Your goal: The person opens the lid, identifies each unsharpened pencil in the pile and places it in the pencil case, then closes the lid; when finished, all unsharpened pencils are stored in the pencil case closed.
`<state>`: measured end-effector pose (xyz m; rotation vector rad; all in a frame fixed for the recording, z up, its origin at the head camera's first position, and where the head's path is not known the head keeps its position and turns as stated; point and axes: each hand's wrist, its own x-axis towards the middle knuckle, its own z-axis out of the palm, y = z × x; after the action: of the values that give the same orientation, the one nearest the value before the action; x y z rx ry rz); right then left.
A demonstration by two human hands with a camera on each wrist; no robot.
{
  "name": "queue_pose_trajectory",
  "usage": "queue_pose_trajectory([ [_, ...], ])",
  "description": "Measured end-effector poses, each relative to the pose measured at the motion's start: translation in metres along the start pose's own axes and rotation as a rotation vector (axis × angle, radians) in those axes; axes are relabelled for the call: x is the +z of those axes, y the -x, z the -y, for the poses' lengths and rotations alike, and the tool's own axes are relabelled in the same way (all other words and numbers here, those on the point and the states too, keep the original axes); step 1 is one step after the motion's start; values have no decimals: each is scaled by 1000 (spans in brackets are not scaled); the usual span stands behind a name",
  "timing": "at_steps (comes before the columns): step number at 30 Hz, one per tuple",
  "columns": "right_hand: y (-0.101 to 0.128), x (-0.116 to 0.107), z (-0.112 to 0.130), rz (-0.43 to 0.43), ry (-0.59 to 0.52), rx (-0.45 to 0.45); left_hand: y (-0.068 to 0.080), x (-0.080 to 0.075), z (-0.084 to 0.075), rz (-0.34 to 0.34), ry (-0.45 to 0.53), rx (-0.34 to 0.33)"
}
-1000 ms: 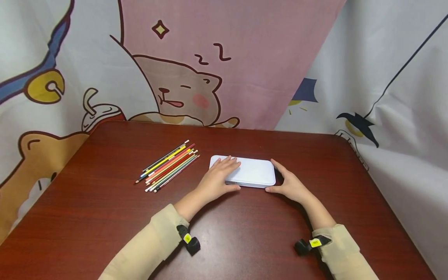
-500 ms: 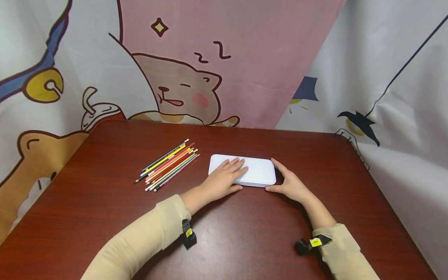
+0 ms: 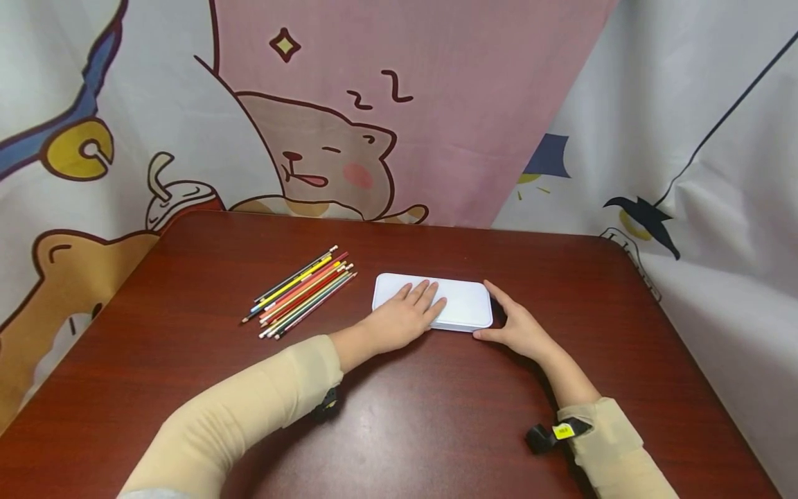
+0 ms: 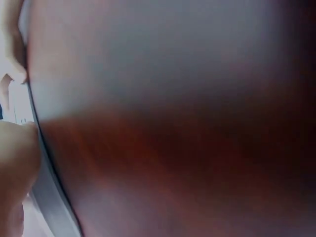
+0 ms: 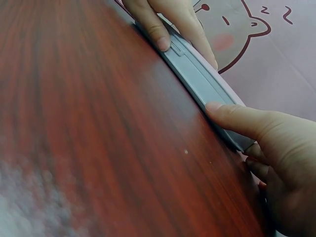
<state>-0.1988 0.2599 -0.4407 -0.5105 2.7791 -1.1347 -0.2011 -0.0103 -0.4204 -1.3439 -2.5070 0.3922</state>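
Fingers [image 3: 430, 294] flat on white case [image 3: 464, 305]

The left wrist view is blurred; the left hand [image 4: 12, 163] sits cut off at its edge.

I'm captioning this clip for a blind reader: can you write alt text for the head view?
A person's left hand rests flat on a closed white rectangular pencil case while the right hand holds its right end, on a dark red wooden table. A bundle of coloured pencils lies to the left, before a cartoon-print cloth backdrop.
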Motion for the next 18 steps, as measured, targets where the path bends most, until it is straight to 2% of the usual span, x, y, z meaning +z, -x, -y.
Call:
queue_pose_trajectory([
  [11,0,2,-1,1,20,-4,1,0,3,-79,-280,154],
  [18,0,1,-2,-13,47,-4,-1,4,0,-118,-339,210],
])
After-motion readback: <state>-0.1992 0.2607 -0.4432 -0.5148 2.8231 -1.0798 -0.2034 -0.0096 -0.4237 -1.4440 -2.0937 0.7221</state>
